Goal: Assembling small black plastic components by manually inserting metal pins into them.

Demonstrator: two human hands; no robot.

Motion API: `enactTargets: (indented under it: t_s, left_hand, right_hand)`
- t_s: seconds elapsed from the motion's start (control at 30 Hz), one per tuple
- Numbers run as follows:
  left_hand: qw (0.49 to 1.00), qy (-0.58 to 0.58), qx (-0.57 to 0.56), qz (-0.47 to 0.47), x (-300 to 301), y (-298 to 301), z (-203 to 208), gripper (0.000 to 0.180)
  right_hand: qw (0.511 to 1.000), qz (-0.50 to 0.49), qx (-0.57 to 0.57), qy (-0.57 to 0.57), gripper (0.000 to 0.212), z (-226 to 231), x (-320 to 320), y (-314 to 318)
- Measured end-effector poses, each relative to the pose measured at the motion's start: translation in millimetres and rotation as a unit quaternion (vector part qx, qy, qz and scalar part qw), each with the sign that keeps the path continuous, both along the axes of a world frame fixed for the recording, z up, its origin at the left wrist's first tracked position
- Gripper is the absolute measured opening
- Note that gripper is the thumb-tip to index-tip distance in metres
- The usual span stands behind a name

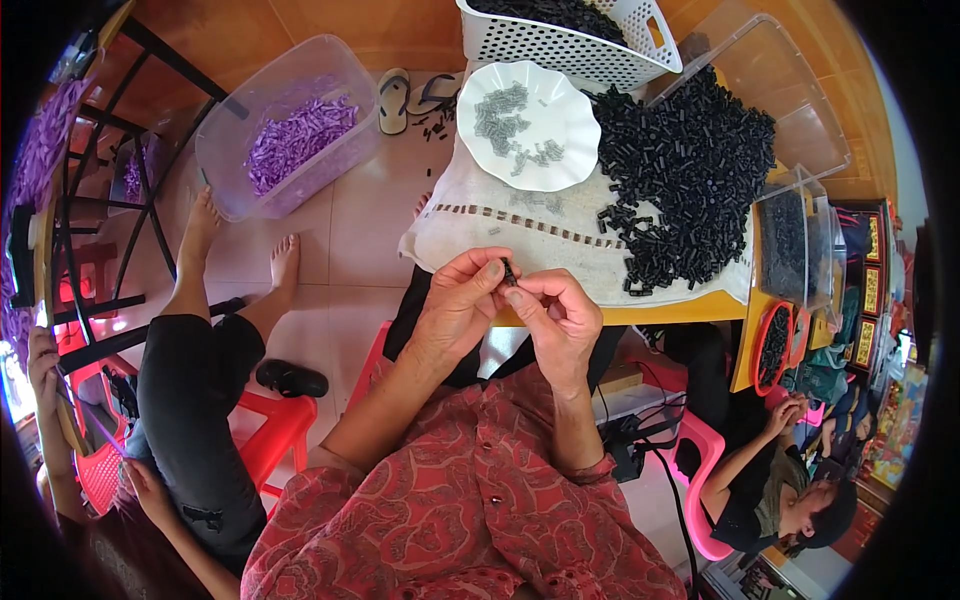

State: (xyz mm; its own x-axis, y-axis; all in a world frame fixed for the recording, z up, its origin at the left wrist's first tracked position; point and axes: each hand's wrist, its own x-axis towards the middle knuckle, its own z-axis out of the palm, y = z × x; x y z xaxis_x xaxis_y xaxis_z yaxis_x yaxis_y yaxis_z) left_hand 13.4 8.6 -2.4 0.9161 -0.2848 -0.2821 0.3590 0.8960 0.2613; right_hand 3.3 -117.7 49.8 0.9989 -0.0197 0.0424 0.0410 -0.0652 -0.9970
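In front of my chest, just off the table's near edge, both hands meet on a small black plastic piece. My left hand pinches it between thumb and fingers. My right hand closes on its lower end with thumb and forefinger; the fingertips hide part of it. Beyond my hands lies a pale cloth with a brown dashed stripe. A white scalloped plate on it holds small clear pieces. To the right spreads a large heap of small black cylindrical pieces.
A white perforated basket with black pieces stands at the back. Clear bins and a red-rimmed tray line the right. On the floor, left, sits a tub of purple pieces. People sit on both sides, near a red stool and pink chair.
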Motion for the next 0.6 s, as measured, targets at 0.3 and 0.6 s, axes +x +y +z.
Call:
enactTargets:
  t_s: [0.3, 0.6]
  left_hand:
    - [1.000, -0.025, -0.004, 0.007, -0.9, 0.2, 0.4, 0.018]
    - [0.999, -0.047, -0.002, 0.026, -0.2, -0.2, 4.9, 0.018]
  right_hand:
    - [1.000, -0.008, 0.006, -0.015, 0.010, -0.7, -0.7, 2.5]
    - [0.998, -0.012, 0.003, -0.070, 0.011, -6.1, -0.7, 5.6]
